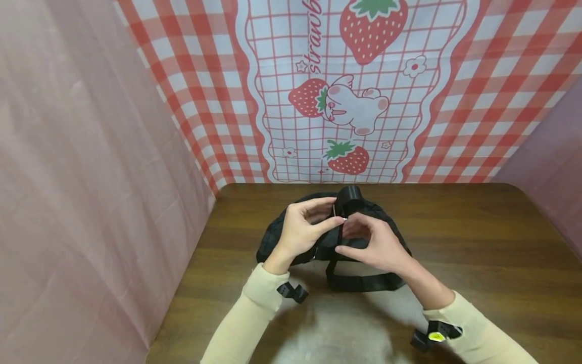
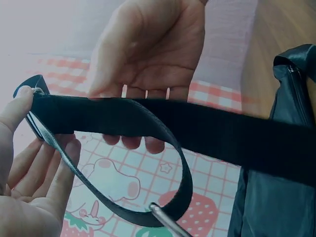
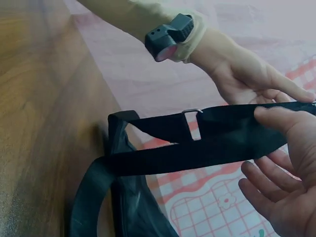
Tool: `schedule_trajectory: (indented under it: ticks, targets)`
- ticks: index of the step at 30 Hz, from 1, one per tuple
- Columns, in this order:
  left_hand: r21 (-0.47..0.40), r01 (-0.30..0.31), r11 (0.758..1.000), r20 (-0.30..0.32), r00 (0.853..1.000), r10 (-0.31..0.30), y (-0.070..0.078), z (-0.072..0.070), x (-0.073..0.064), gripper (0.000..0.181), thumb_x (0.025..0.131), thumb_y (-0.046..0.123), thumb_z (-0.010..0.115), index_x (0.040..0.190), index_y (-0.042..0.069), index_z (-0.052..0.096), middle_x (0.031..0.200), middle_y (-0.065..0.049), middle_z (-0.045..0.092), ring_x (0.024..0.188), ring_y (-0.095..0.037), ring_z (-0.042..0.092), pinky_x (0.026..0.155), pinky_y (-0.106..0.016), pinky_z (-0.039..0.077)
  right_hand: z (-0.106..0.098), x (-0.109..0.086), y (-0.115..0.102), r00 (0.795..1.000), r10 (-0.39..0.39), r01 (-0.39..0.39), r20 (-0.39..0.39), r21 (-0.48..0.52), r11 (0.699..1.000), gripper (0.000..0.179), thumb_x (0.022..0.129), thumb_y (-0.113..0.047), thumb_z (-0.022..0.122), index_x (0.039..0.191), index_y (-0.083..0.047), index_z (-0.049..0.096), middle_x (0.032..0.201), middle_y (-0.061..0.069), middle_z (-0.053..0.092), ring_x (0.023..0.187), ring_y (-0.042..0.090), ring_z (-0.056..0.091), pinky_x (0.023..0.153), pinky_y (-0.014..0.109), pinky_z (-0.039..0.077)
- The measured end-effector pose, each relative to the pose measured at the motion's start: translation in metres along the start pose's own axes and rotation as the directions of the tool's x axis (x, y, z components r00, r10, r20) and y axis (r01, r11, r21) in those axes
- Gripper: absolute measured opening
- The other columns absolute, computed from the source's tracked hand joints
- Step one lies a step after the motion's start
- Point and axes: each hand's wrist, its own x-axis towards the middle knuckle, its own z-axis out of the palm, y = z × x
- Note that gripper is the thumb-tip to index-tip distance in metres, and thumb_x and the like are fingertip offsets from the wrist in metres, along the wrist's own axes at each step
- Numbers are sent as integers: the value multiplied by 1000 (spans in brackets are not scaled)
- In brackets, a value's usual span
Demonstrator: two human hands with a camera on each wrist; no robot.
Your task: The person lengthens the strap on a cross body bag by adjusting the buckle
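Note:
A black bag [image 1: 275, 235] lies on the table, with its black webbing strap [image 1: 364, 283] looped up to both hands. My left hand [image 1: 302, 227] pinches the strap at a folded end where a bit of metal shows, thumb on one side and fingers behind. On the other side my right hand [image 1: 382, 245] holds the strap [image 3: 217, 143] between its thumb and fingers. A metal slider [image 3: 193, 124] sits along the strap in the right wrist view. A loop of webbing hangs below the hands in the left wrist view, a metal piece [image 2: 165, 219] at its bottom.
The bag rests on a brown wooden table [image 1: 468, 237]. A red checked cloth with strawberries [image 1: 359, 91] hangs behind it, and a pink curtain [image 1: 91, 177] stands at the left. Each sleeve carries a small black wrist camera [image 1: 293, 292].

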Motion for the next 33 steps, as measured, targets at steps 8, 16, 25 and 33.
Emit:
schedule_trajectory:
  ticks: [8, 16, 25, 33]
  targets:
    - [-41, -24, 999, -35, 999, 23, 1, -3, 0, 39, 89, -6, 81, 127, -8, 73, 121, -29, 75, 110, -32, 77, 99, -33, 64, -2, -1, -3, 997, -61, 60, -47, -24, 998, 44, 88, -3, 84, 127, -9, 65, 106, 3, 68, 88, 7, 68, 77, 25, 65]
    - [-121, -65, 991, -64, 996, 58, -1, -11, -2, 41, 89, -3, 83, 126, -13, 70, 121, -36, 71, 104, -3, 74, 98, -32, 64, -20, -4, 1, 987, -131, 128, -89, -45, 991, 43, 87, 1, 86, 128, -6, 75, 105, 2, 70, 93, 5, 66, 85, 10, 58]
    - [-166, -34, 986, -113, 993, 16, 5, -13, -2, 39, 87, -12, 80, 125, -15, 70, 118, -38, 71, 103, -5, 74, 98, -31, 64, -34, -12, 2, 988, -133, 129, -74, -60, 990, 48, 90, 1, 82, 136, -12, 73, 99, -3, 65, 76, 7, 50, 61, 20, 45]
    - [-152, -35, 988, -30, 999, 31, 4, -7, -2, 41, 87, -14, 79, 126, -16, 69, 121, -39, 70, 103, -3, 74, 96, -29, 64, -32, -8, -2, 989, -125, 127, -85, 24, 992, 57, 86, 0, 86, 139, -18, 71, 116, -2, 72, 92, 8, 67, 73, 17, 58]
